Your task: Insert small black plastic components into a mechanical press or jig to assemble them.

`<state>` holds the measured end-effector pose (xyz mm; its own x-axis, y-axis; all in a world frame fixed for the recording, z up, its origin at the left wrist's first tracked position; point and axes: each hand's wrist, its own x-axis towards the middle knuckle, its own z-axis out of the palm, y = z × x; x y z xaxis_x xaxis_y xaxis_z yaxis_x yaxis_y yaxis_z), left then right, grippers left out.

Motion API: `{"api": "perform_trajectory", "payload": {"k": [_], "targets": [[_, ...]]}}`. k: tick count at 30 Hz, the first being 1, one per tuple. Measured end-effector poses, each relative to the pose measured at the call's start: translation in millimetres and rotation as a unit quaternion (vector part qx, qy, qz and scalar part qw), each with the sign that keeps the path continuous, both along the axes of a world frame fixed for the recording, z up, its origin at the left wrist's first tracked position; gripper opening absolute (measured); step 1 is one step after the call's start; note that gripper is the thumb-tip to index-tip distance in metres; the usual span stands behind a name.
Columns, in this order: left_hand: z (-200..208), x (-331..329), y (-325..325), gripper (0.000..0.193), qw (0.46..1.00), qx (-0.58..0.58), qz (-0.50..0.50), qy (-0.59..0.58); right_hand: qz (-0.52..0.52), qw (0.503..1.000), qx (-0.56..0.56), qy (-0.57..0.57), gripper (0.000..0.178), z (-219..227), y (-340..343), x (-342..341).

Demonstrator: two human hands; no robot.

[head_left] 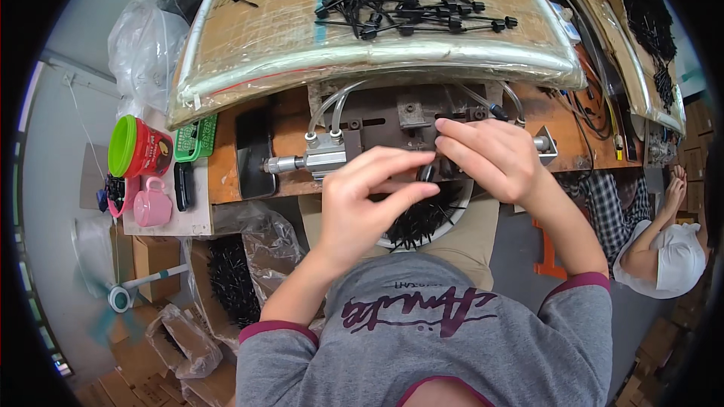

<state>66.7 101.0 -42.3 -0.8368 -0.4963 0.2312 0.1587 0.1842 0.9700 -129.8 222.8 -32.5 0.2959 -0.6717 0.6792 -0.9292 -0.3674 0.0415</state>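
My left hand is curled in a pinch, with a small black plastic part at its thumb and fingertips. Close beside it, my right hand has its fingertips pressed together just in front of a metal block on the bench fixture. What those fingers hold is too small to make out. On the fixture's left side is a silver pneumatic cylinder with clear hoses. Below both hands, a white round tub full of black pieces rests at my lap.
Thin black rods with knob ends lie heaped on a plastic-wrapped cardboard sheet. To the left are a phone, a green basket, a red tub and a pink mug. Another person sits at the right.
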Motion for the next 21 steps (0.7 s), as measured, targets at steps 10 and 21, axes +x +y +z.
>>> {"api": "perform_trajectory", "payload": {"k": [10, 21], "targets": [[-79, -5, 21, 0.025, 0.863, -0.493, 0.077, -0.073, -0.097, 0.931, 0.065, -0.346, 0.043, -18, 27, 20], [-34, -16, -7, 0.030, 0.896, -0.435, 0.004, -0.086, -0.163, 0.939, 0.086, -0.290, 0.029, -41, 45, 41]]}}
